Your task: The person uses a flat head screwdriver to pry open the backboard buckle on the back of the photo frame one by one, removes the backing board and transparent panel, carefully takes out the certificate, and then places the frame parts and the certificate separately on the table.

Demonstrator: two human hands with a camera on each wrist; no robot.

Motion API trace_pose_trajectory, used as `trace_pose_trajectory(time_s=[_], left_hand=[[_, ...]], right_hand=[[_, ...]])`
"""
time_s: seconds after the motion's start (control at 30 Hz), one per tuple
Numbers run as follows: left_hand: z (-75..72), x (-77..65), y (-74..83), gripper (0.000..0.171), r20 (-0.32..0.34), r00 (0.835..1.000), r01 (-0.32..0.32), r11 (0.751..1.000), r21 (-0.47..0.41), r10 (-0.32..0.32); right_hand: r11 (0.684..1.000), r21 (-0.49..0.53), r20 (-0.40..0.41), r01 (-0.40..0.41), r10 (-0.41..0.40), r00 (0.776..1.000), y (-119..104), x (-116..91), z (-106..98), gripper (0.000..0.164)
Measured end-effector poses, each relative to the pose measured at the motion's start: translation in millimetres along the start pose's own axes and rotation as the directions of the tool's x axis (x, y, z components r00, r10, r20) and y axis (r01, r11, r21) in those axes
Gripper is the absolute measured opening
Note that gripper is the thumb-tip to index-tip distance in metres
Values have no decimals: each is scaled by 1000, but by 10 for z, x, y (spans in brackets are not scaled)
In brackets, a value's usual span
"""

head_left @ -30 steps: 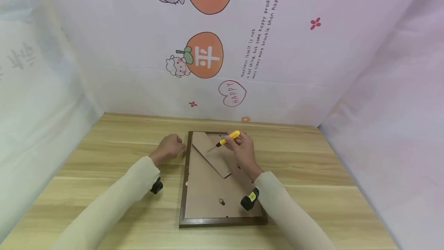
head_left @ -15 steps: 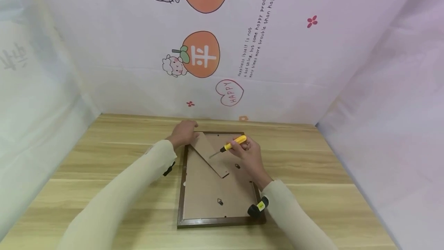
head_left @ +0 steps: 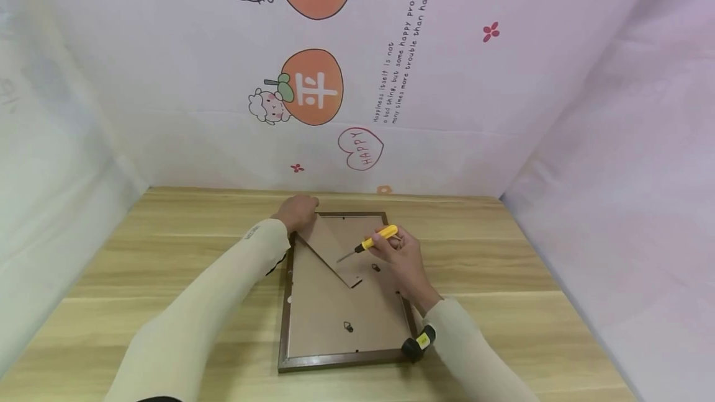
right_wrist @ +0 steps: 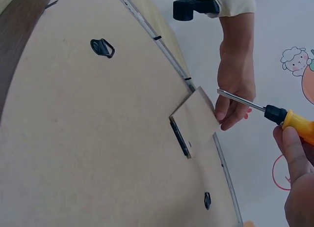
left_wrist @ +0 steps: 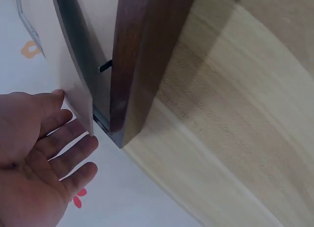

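Note:
A picture frame [head_left: 284, 327] lies face down on the table, its brown backing board [head_left: 318, 315] showing. Hinged slantwise on the backing is a flat easel stand [head_left: 328, 247]. My left hand [head_left: 298, 213] pinches the stand's wide free end at the frame's far left corner. In the left wrist view, the stand [left_wrist: 73, 79] is tilted up from the backing, thumb on one face and fingers behind its edge. My right hand [head_left: 404, 262] grips a yellow-handled screwdriver [head_left: 388, 233] above the backing. Its metal shaft points left toward the stand; the tip is apart from it in the right wrist view.
Two small black hanging hooks, one the near hook [head_left: 349, 327], the other the right hook [head_left: 376, 267], are fixed to the backing. Small dark tabs sit along the frame's inner edge. A printed white sheet [head_left: 436, 154] hangs behind the wood-grain table [head_left: 491, 327].
My left hand has moved from beside the frame onto the stand's far end and taken hold of it. The right hand with the screwdriver has shifted slightly nearer and right.

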State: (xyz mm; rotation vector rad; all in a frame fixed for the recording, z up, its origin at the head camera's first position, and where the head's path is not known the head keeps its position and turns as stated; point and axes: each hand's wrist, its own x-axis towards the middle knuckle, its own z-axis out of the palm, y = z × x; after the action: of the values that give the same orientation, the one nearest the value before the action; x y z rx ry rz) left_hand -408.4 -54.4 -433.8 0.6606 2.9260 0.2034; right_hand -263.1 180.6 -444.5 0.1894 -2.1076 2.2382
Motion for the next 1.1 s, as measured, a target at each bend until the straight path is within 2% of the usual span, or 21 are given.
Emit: trace_pose_trajectory(time_s=[0.3, 0.53, 0.87, 1.1], left_hand=[[6, 9, 8, 19, -2, 1000, 1, 1000, -30, -1], [54, -11, -8, 22, -58, 998, -39, 998, -56, 36], [150, -1, -33, 22, -62, 996, -71, 995, -71, 66], [188, 28, -47, 20, -105, 994, -45, 998, -39, 41]], right_hand=[[999, 35, -18, 0, 0, 1000, -9, 4, -28, 35], [999, 45, -19, -1, 2, 1000, 3, -18, -29, 38], [999, 43, -17, -24, 25, 1000, 47, -58, -52, 45], [999, 45, -24, -18, 19, 1000, 35, -53, -54, 32]])
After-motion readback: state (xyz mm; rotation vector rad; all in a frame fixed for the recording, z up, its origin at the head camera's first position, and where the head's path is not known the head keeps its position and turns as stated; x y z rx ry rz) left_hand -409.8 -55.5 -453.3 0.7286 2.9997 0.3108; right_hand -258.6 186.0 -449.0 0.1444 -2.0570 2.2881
